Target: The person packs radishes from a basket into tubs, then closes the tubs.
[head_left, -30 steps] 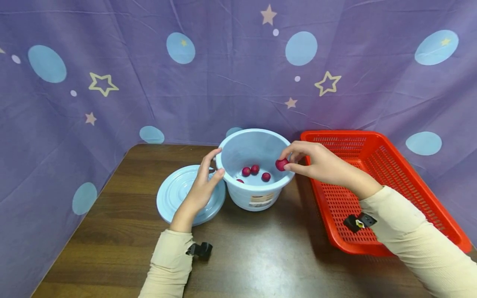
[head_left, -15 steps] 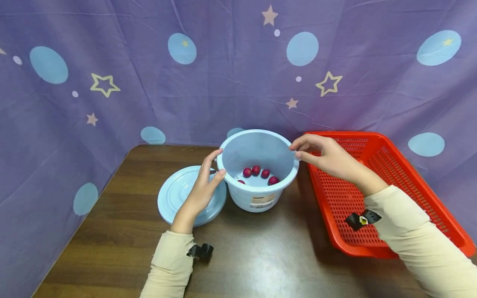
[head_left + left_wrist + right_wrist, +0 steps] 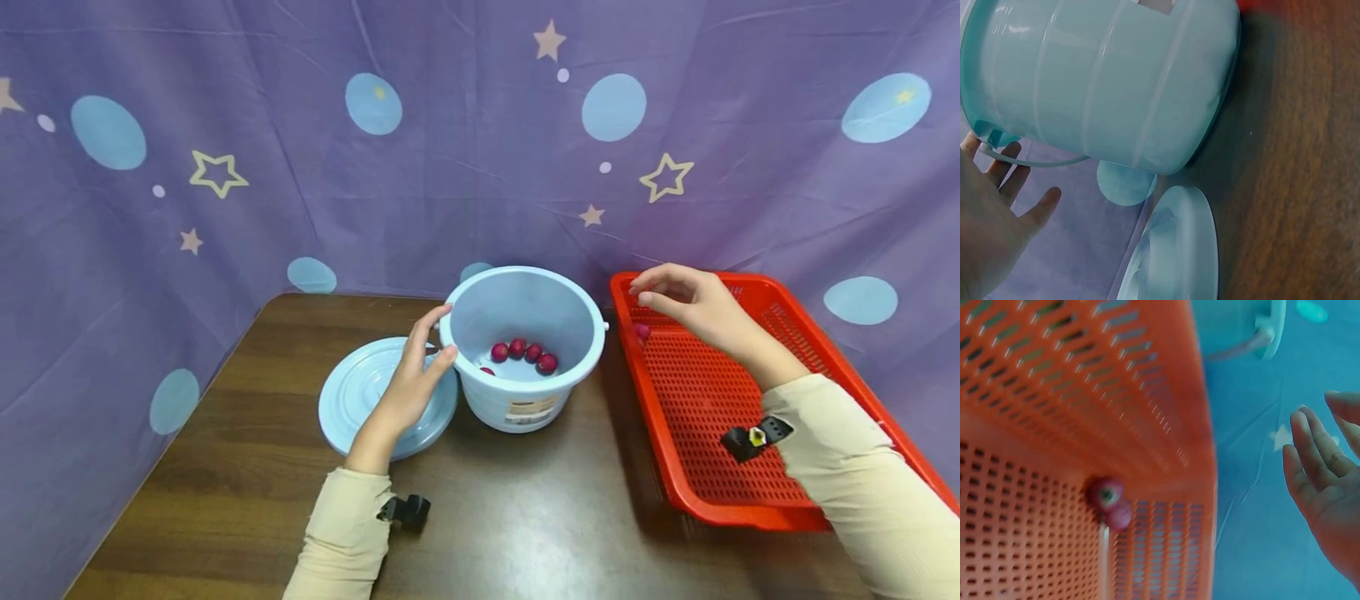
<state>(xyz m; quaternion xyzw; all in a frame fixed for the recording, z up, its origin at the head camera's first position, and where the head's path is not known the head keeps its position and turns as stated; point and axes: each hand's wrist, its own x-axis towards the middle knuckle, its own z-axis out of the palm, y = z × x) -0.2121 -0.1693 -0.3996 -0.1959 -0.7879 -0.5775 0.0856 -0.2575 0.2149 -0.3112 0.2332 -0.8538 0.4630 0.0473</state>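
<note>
My left hand point(image 3: 405, 387) rests against the left side of a light blue bucket point(image 3: 517, 400), fingertips at its rim, thumb spread. In the left wrist view, the fingers point(image 3: 1013, 181) lie beside the bucket's handle point(image 3: 1054, 164). Several small crimson radishes point(image 3: 547, 363) lie on the bucket floor. Above the far left corner of a red perforated basket point(image 3: 675, 479) hovers my right hand point(image 3: 697, 304), fingers loosely bent and holding nothing. Below it, radishes point(image 3: 1105, 492) sit in the basket corner in the right wrist view.
The bucket's round blue lid point(image 3: 348, 396) lies on the wooden table point(image 3: 225, 483), left of the bucket and partly behind my left hand. A purple patterned cloth point(image 3: 480, 167) hangs along the table's back edge.
My right hand has put a radish into the bucket, let it go, and moved right over the basket. The left hand has stayed at the bucket's rim.
</note>
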